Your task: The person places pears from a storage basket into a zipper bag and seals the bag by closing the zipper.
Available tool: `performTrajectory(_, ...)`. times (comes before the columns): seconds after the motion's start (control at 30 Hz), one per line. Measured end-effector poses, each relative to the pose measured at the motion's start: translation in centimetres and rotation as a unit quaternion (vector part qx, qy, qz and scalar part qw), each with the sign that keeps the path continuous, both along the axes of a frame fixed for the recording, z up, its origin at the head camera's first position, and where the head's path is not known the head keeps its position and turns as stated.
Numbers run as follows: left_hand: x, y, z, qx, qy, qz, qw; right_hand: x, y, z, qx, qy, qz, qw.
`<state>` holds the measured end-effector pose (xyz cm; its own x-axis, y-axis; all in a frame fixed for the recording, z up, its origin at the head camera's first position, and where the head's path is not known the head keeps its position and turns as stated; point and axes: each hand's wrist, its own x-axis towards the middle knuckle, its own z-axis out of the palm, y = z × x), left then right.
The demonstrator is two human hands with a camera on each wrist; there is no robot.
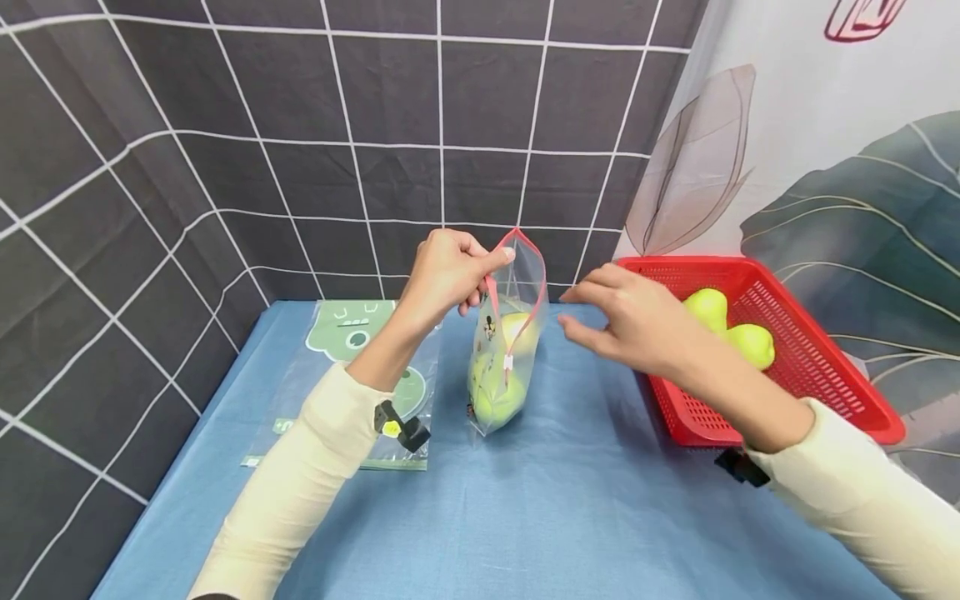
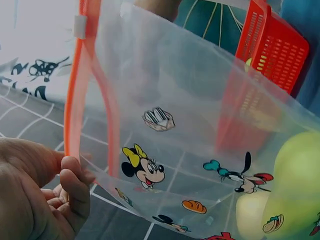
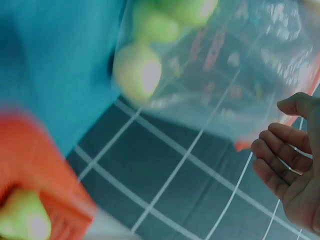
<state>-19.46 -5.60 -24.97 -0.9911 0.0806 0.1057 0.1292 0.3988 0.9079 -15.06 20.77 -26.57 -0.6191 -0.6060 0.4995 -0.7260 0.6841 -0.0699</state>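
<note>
My left hand (image 1: pixel 453 271) pinches the red top edge of a clear zip bag (image 1: pixel 486 333) between thumb and fingers. The bag stands upright with its mouth spread apart, a white slider (image 2: pixel 80 27) on the red zip and cartoon figures printed on its side. Several yellow-green, apple- or pear-like fruits (image 1: pixel 498 398) lie in its bottom. My right hand (image 1: pixel 626 321), fingers loosely bent and nothing in them, hovers between the bag and the red basket (image 1: pixel 817 367); in the right wrist view, that hand (image 3: pixel 295 160) is beside the bag's red rim.
More yellow-green fruits (image 1: pixel 750 346) sit in the basket at the right. Left of the bag, a flat clear bag (image 1: pixel 345 325) with a green cartoon print lies on the blue cloth (image 1: pixel 510 517). A dark gridded curtain (image 1: pixel 390 100) hangs behind and on the left.
</note>
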Motion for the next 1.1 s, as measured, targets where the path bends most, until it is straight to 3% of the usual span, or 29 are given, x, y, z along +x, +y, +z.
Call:
performTrajectory(0.23,-1.2,0.0,0.1,-0.061,0.02,0.016,0.9978,2.6,-2.3,-2.1,-0.058,0.005,0.093,0.994)
performTrajectory(0.43,-2.0,-0.1,0.4,-0.092,0.027,0.012,0.9953,3.5,-4.1,-3.1,-0.128,-0.006,0.141,0.982)
performTrajectory(0.5,-2.4,-0.1,0.1,-0.101,0.023,0.01,0.9946,3.6,-4.6,-3.6,-0.149,0.002,0.146,0.978)
performTrajectory(0.53,-4.2,-0.3,-1.4,-0.096,0.018,0.005,0.9952,3.6,-4.9,-3.9,-0.159,0.007,0.146,0.976)
performTrajectory(0.63,-4.8,-0.3,-1.9,-0.102,0.011,0.007,0.9947,3.8,-5.6,-4.5,-0.179,0.017,0.14,0.974)
performTrajectory(0.73,-4.5,-0.3,-1.8,-0.1,0.006,0.011,0.9949,4.0,-6.1,-4.8,-0.19,0.018,0.144,0.971)
performTrajectory(0.77,-2.8,0.0,-0.3,-0.105,0.005,0.017,0.9943,4.1,-6.3,-4.9,-0.192,0.018,0.146,0.97)
performTrajectory(0.93,-2.1,0.3,0.1,-0.095,-0.006,0.001,0.9955,4.5,-6.7,-5.0,-0.209,0.033,0.153,0.965)
performTrajectory(1.1,-2.2,0.2,0.1,-0.082,-0.017,-0.021,0.9962,4.6,-6.7,-5.1,-0.223,0.06,0.156,0.96)
